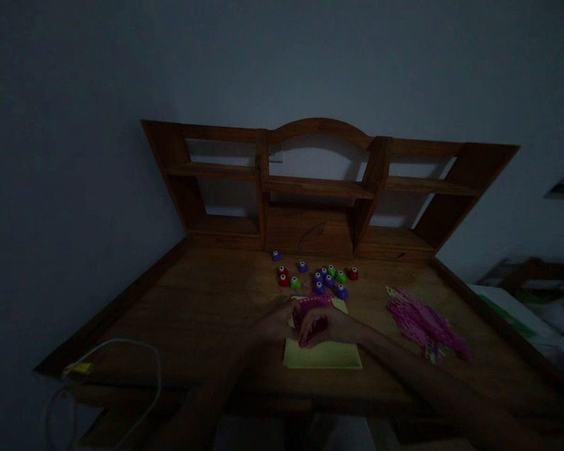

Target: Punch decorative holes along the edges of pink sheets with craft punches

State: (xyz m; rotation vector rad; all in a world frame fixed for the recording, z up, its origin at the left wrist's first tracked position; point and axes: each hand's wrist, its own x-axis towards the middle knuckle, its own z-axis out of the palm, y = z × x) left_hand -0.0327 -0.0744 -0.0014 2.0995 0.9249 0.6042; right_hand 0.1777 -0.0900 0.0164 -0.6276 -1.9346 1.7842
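From where I stand, both hands are at the middle of the bench (207, 300), working close to its front edge. The left hand (284, 318) and the right hand (329, 324) are curled closed around a dark pink piece (313, 304), gripping it between them over a yellow sheet (323, 356). The sheet shows in front of the hands, its near edge set a little back from the front rim. Just beyond is a loose cluster of small purple, green and red pieces (318, 288) with pale tops, closing in the far side; the shelf unit (310, 228) rises behind them along the back. On the right, a bundle of pink strands (423, 322) lies well apart from the sheet, between the right forearm and the raised right border. The widest stretch of bare wood runs from the sheet toward the left border, and at that front corner a pale cord (158, 369) loops over the edge near a small yellow item (79, 368). The light is too dim to make out each fingertip.
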